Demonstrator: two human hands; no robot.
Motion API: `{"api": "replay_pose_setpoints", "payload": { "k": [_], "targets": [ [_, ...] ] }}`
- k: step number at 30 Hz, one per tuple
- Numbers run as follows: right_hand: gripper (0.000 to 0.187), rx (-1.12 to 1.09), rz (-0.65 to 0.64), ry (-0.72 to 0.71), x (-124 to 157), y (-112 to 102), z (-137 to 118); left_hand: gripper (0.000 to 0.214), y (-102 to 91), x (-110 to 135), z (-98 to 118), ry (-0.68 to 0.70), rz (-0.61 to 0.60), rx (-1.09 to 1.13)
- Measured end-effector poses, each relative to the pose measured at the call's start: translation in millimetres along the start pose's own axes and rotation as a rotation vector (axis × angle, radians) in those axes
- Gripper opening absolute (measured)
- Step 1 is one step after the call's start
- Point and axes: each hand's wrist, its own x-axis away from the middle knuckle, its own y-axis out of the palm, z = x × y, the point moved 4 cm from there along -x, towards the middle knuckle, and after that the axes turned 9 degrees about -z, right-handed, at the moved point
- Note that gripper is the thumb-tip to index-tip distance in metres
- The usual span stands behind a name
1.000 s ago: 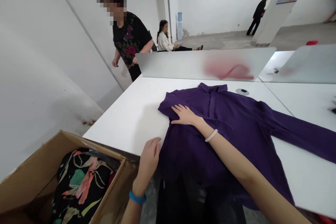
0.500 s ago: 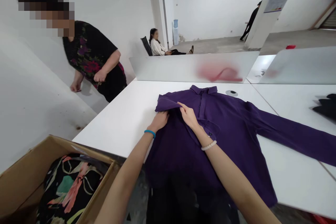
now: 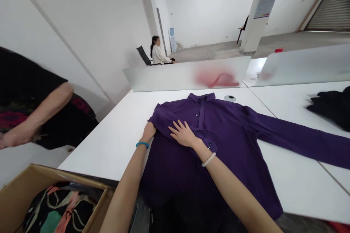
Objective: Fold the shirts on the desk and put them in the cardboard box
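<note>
A purple button-up shirt (image 3: 232, 142) lies spread front up on the white table, collar toward the divider. One sleeve stretches out to the right; the other is folded across the chest, its cuff with dark buttons near the middle. My left hand (image 3: 149, 131), below a blue wristband, is closed at the shirt's left edge by the folded sleeve, its fingertips partly hidden by the cloth. Flat on the folded sleeve rests my right hand (image 3: 183, 134), fingers spread, with a pale beaded bracelet at the wrist.
A cardboard box (image 3: 94, 209) with patterned clothing (image 3: 61, 207) stands at lower left. Beyond the white table (image 3: 109, 138) runs a frosted divider (image 3: 164, 79). Dark cloth (image 3: 332, 107) lies at right. One person (image 3: 54, 105) stands at left; another (image 3: 158, 52) sits behind the divider.
The raised sleeve fold now lies flat across the chest. My right hand has flattened and spread on it, and my left hand has moved out to the shirt's edge. The view has shifted.
</note>
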Motion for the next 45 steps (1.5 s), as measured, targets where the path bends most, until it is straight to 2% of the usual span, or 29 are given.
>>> {"api": "replay_pose_setpoints", "payload": {
  "k": [4,6,9,11,13,15,17,21,24,26,30,33,35,38,42,45],
  "targets": [
    [0.051,0.044,-0.025,0.017,-1,4,2,0.016,-13.9,16,2,-0.107,0.054,0.004],
    [0.051,0.042,-0.047,0.027,-2,4,1,0.025,-28.8,28,10,-0.148,0.115,0.004],
    [0.052,0.025,-0.078,0.036,-4,4,1,0.032,-51.9,44,36,-0.109,0.196,-0.004],
    [0.052,-0.006,-0.068,0.034,-5,6,1,0.030,-56.3,46,65,-0.006,0.172,-0.009],
    [0.051,-0.079,-0.009,0.030,-5,7,2,0.030,-46.4,42,95,0.115,0.084,-0.014],
    [0.052,-0.162,0.070,0.032,-6,7,4,0.032,-24.5,34,118,0.195,-0.019,-0.023],
    [0.054,-0.217,0.131,0.050,-6,5,9,0.037,2.2,27,129,0.211,-0.096,-0.034],
    [0.051,-0.251,0.225,0.210,-6,-4,24,0.048,43.6,23,127,0.150,-0.133,-0.061],
    [0.055,-0.251,0.284,0.353,1,-15,34,0.048,57.3,28,122,0.169,-0.130,-0.106],
    [0.054,-0.232,0.299,0.397,9,-24,39,0.050,60.8,30,120,0.199,-0.129,-0.137],
    [0.038,-0.153,0.269,0.407,38,-46,54,0.054,63.6,30,118,0.213,-0.118,-0.177],
    [0.040,-0.101,0.189,0.425,73,-58,70,0.053,65.8,28,116,0.210,-0.107,-0.182],
    [0.034,-0.081,0.133,0.421,99,-58,74,0.052,66.7,27,114,0.209,-0.103,-0.173],
    [0.034,-0.072,0.094,0.341,136,-50,63,0.051,65.0,27,114,0.211,-0.094,-0.155],
    [0.039,-0.102,0.158,0.229,179,-38,46,0.047,58.5,30,131,0.292,-0.087,-0.128],
    [0.038,-0.140,0.290,0.361,224,-36,68,0.045,58.8,39,157,0.465,-0.150,-0.105]
  ]
}}
